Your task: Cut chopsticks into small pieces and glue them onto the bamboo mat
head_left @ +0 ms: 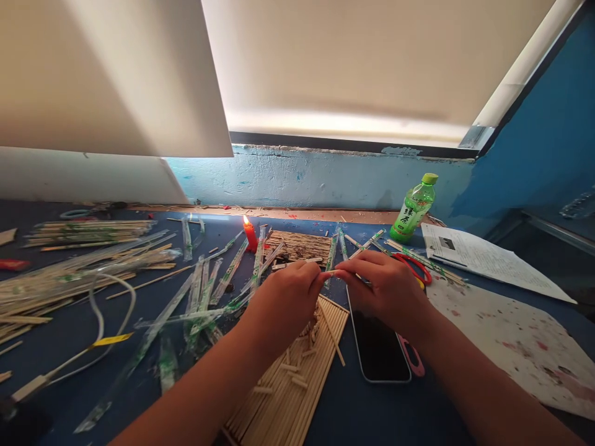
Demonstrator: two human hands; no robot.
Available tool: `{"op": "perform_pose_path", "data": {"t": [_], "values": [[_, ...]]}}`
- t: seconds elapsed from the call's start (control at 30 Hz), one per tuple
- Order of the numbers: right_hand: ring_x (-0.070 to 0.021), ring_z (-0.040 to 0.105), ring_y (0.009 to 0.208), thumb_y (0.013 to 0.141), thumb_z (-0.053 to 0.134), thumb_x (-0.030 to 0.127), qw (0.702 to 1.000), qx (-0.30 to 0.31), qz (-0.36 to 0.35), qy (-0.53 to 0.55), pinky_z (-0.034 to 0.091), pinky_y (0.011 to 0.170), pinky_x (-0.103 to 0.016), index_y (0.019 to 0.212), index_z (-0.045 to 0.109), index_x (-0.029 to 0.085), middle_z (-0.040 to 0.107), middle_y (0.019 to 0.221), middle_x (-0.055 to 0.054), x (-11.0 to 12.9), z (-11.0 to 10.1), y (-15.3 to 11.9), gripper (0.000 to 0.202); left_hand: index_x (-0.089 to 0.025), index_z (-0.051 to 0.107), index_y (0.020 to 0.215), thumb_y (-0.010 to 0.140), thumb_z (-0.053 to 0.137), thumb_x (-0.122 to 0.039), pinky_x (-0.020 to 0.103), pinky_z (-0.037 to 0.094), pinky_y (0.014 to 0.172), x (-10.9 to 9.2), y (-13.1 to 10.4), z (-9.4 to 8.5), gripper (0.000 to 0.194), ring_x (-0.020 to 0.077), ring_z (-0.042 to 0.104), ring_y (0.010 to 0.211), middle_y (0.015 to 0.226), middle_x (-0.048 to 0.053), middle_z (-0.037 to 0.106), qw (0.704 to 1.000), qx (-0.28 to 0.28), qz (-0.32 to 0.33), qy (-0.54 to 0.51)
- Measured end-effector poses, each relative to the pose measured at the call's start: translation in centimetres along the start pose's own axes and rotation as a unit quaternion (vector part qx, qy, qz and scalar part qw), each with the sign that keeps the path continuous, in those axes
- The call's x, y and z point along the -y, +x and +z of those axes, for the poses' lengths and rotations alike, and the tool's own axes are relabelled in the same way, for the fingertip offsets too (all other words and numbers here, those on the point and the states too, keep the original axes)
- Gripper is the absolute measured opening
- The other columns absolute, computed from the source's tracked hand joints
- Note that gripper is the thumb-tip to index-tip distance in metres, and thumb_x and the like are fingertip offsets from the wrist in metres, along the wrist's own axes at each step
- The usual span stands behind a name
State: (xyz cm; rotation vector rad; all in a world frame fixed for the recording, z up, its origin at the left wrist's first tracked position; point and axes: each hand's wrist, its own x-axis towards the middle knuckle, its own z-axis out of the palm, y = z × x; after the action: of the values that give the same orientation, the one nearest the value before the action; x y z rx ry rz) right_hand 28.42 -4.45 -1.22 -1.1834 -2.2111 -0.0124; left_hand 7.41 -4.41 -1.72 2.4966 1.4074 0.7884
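My left hand (288, 294) and my right hand (383, 285) meet at the middle of the view, each pinching one end of a short wooden stick piece (331, 273). Below them lies a flat panel of wooden sticks set side by side (297, 418), with several short cut pieces (294, 375) scattered on it. One longer loose stick (332, 331) rests across the panel's right edge. Behind my hands is a second, darker stick panel (300, 244). To its left a lit red candle (250, 236) stands upright.
A phone (381, 347) lies under my right hand, with red-handled scissors (416, 266) beyond. A green tea bottle (413, 209) stands at the back right near printed paper (493, 260). Chopstick wrappers (199, 303), stick bundles (88, 232) and a white cable (100, 322) cover the left.
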Motion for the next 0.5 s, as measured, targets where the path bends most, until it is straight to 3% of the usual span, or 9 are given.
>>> {"op": "perform_pose_path", "data": {"t": [0.23,0.33,0.4,0.5], "values": [[-0.0194,0.067,0.086,0.102,0.053,0.031,0.999,-0.03,0.041,-0.001,0.049,0.078,-0.032,0.103,0.074,0.022,0.073,0.097,-0.005,1.7,0.7,-0.1,0.023,-0.021,0.045,0.07,0.103,0.039,-0.032,0.032,0.033,0.061,-0.5,-0.1,-0.1,0.035,0.0162,0.048,0.063,0.07,0.001,0.053,0.999,-0.045,-0.024,-0.006],[-0.0197,0.068,0.086,0.103,0.052,0.027,0.998,-0.03,0.05,0.019,0.05,0.079,-0.032,0.103,0.072,0.021,0.073,0.095,-0.006,1.9,0.8,-0.1,0.022,-0.022,0.041,0.066,0.101,0.038,-0.032,0.032,0.032,0.059,-1.2,0.0,-0.3,0.037,0.015,0.045,0.059,0.064,-0.001,0.05,0.997,-0.038,-0.05,-0.045],[-0.02,0.067,0.084,0.101,0.054,0.027,0.998,-0.026,0.055,0.03,0.049,0.077,-0.033,0.102,0.072,0.022,0.073,0.093,-0.005,1.6,0.7,0.0,0.018,-0.022,0.042,0.064,0.101,0.039,-0.035,0.03,0.032,0.056,-1.3,0.1,-0.8,0.039,0.0145,0.043,0.056,0.06,-0.002,0.049,0.993,0.002,-0.08,-0.089],[-0.0204,0.067,0.083,0.098,0.058,0.026,0.997,-0.037,0.063,0.036,0.048,0.073,-0.033,0.1,0.071,0.022,0.073,0.089,-0.004,1.0,0.4,0.0,0.014,-0.022,0.048,0.064,0.099,0.04,-0.044,0.028,0.031,0.051,-1.0,-0.1,-2.0,0.042,0.0143,0.044,0.054,0.058,-0.003,0.049,0.972,0.112,-0.124,-0.162]]}}
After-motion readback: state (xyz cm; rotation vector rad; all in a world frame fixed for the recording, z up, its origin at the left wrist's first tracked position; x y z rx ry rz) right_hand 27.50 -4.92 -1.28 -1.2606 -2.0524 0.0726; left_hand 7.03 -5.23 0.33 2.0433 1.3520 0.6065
